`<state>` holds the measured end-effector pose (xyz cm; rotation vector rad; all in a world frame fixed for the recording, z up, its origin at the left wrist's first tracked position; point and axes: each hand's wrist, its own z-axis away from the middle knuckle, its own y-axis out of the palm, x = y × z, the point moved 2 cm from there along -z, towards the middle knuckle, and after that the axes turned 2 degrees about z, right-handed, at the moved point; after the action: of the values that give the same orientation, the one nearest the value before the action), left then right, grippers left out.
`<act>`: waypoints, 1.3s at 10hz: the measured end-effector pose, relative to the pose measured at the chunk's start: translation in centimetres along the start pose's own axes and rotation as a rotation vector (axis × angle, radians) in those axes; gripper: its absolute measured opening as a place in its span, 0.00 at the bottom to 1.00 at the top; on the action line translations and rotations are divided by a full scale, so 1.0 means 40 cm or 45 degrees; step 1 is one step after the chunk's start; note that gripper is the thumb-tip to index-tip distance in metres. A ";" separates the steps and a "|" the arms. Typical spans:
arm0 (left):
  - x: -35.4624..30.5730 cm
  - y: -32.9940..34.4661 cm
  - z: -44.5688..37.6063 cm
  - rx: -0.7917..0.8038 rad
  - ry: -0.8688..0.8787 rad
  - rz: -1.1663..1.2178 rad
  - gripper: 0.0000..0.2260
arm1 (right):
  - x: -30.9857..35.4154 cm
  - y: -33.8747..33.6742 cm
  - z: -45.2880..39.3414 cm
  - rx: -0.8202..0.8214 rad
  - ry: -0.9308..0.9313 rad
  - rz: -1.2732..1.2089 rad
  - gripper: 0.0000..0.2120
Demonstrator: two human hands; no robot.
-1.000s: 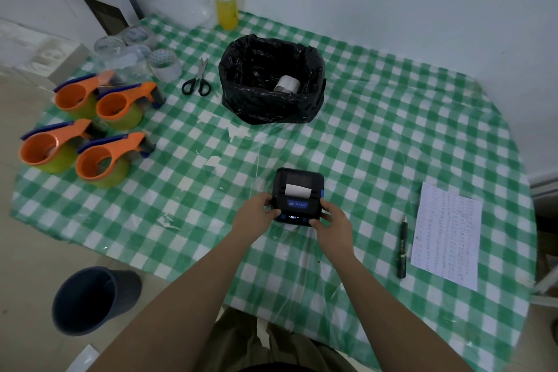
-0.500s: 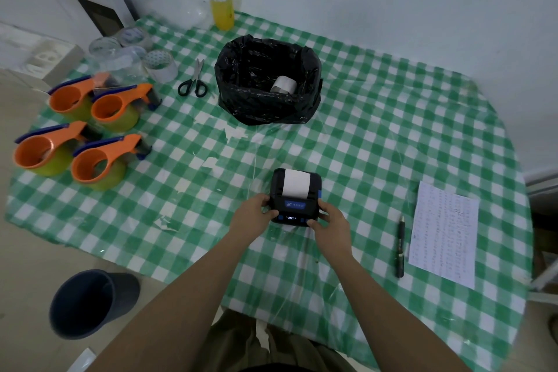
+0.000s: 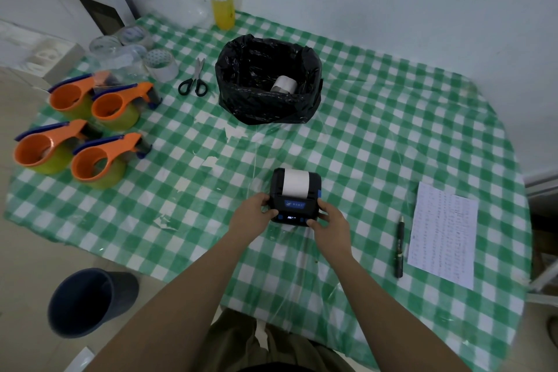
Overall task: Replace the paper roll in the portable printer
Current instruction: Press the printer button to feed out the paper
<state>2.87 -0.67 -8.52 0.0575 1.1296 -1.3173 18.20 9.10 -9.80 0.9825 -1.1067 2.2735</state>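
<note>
No legible text on printer (image 3: pixel 295 196) or sheet (image 3: pixel 442 234).

Matt black plastic printer (image 3: pixel 294 208) with smooth white paper strip (image 3: pixel 295 182), glossy clear film over green-checked tablecloth (image 3: pixel 377 142), crinkled glossy black plastic bag (image 3: pixel 241 69), smooth orange plastic tape dispensers (image 3: pixel 99 157) at table's left edge, matt printed paper sheet (image 3: pixel 442 234)

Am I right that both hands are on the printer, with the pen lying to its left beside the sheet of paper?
Not quite. In the head view the pen lies to the right of the printer, beside the sheet of paper. Both the left hand and right hand are on it.
</note>
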 end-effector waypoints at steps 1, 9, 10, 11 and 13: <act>0.000 0.000 0.001 0.001 -0.007 0.001 0.18 | -0.001 0.000 0.000 0.000 0.005 -0.002 0.25; -0.001 0.000 0.002 -0.001 -0.002 0.004 0.18 | 0.000 0.001 0.004 -0.012 0.000 -0.005 0.25; -0.001 0.000 0.004 -0.005 0.006 -0.012 0.18 | 0.001 0.001 0.004 -0.010 -0.008 0.009 0.25; -0.002 0.000 0.003 -0.003 0.008 -0.011 0.18 | 0.001 0.000 0.005 -0.009 -0.007 0.011 0.25; -0.002 0.000 0.003 -0.001 -0.003 -0.020 0.18 | 0.001 -0.001 0.007 -0.011 -0.008 0.001 0.25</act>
<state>2.96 -0.69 -8.40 0.0467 1.1307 -1.3308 18.31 8.91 -9.61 0.9865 -1.1188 2.2658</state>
